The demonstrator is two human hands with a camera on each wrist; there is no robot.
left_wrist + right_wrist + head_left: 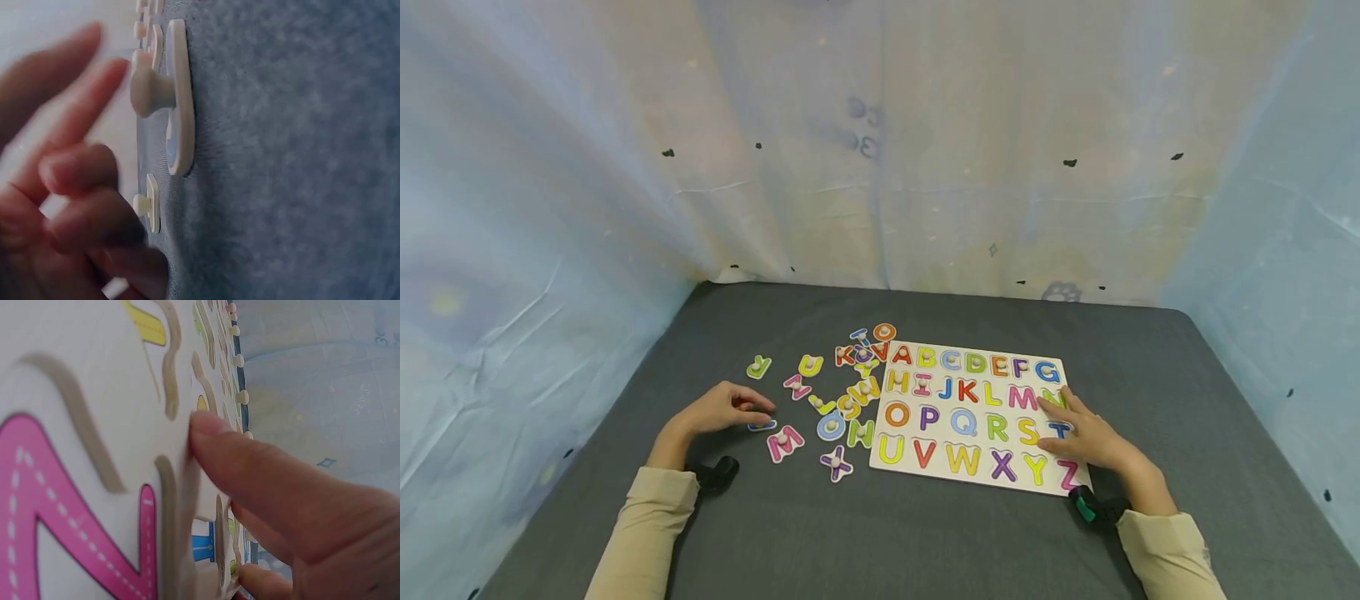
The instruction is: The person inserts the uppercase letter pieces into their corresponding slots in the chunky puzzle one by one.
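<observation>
the left hand (727,408) hung low, fingers loosely bent, near a blue wooden letter piece (763,427) with a pale knob (147,94). the right hand (1088,433) lay relaxed, fingers spread, across the right side of a cream wooden alphabet board (910,429). colourful knobbed letter pieces (831,426) sat along the board's left edge; dark grey cloth (925,542) stretched before its near edge.

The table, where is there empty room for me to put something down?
Bare table shows between the board and the sleeves, and behind the board, toward the curtain. It's crowded left of the board, among loose letters.
</observation>
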